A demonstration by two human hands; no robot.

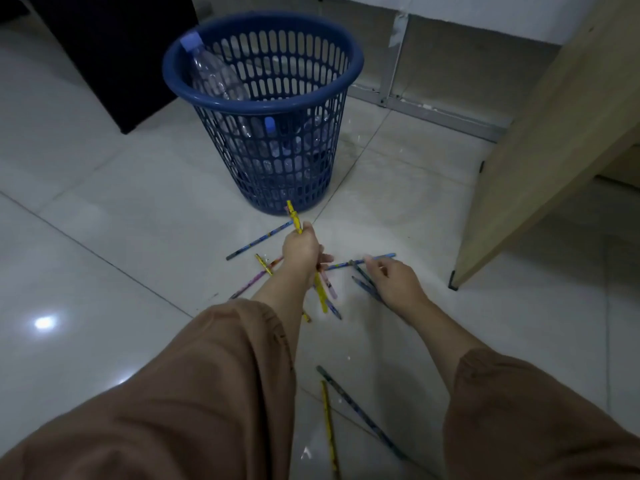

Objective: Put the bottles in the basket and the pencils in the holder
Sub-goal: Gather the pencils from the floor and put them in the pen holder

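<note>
A blue slotted basket (343, 57) stands on the floor ahead and holds clear plastic bottles (214, 74) with blue caps. Several pencils (258, 241) lie scattered on the tiles in front of it. My left hand (300, 249) is shut on a small bunch of pencils, a yellow pencil (294, 216) sticking up from the fist. My right hand (394, 282) pinches a blue pencil (381, 257) at floor level, with dark pencils beside it. Two more pencils (353, 408) lie nearer me. No holder is in view.
A light wooden desk panel (554, 133) stands at the right, its foot close to my right hand. A black panel (114, 53) is at the back left. A grey wall base and metal rail (446, 116) run behind the basket.
</note>
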